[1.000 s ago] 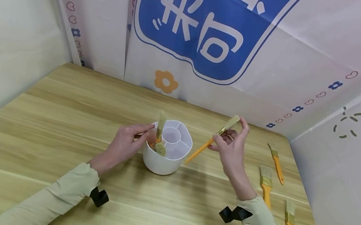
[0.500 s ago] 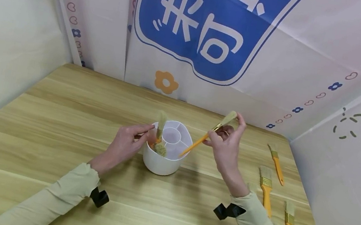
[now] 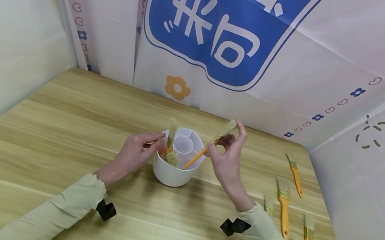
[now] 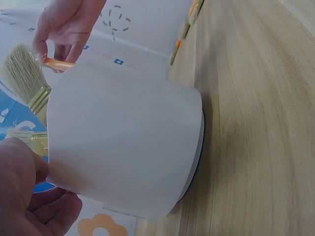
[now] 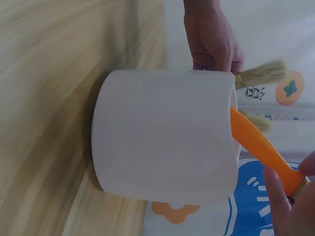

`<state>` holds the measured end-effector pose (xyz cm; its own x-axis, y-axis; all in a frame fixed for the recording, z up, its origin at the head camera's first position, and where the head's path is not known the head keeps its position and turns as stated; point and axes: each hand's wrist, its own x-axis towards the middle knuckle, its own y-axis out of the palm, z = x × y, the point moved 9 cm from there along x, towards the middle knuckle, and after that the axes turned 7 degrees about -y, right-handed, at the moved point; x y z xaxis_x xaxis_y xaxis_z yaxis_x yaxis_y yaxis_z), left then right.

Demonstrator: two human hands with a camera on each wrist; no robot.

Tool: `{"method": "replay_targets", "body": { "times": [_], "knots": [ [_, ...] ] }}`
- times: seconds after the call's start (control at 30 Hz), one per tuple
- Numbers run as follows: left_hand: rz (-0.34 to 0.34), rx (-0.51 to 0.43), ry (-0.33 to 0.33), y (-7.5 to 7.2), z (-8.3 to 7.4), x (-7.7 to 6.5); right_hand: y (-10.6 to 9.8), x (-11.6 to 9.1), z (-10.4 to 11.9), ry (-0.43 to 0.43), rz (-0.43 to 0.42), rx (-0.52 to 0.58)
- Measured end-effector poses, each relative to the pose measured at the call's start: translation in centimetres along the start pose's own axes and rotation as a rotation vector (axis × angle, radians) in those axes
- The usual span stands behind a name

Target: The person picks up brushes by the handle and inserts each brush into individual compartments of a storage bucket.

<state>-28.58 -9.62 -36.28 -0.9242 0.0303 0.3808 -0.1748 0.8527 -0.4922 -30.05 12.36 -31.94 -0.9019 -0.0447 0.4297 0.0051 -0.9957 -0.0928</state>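
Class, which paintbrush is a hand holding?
The paintbrush pinched by the right hand, handle dipping into the white container; others rest there or on the table.

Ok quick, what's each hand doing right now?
Left hand: holding the white container by its rim.
Right hand: holding an orange-handled brush, handle end inside the container.

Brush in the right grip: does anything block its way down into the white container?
Nothing visible does: the held brush already has its handle end inside the white container, and the two other brushes there are nearer the left grip.
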Motion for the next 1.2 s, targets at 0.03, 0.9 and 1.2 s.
{"method": "replay_targets", "body": {
  "times": [0.03,0.9,1.2],
  "knots": [
    [0.0,0.0,0.002,0.0,0.0,0.0,0.2,-0.1,0.0,-0.011,0.007,-0.01],
    [-0.005,0.002,0.011,0.1,0.0,0.1,6.4,-3.6,2.0,-0.534,0.349,-0.427],
    [-0.012,0.006,0.01,0.0,0.0,0.1,7.4,-4.6,2.9,-0.743,0.364,-0.688]
  ]
}}
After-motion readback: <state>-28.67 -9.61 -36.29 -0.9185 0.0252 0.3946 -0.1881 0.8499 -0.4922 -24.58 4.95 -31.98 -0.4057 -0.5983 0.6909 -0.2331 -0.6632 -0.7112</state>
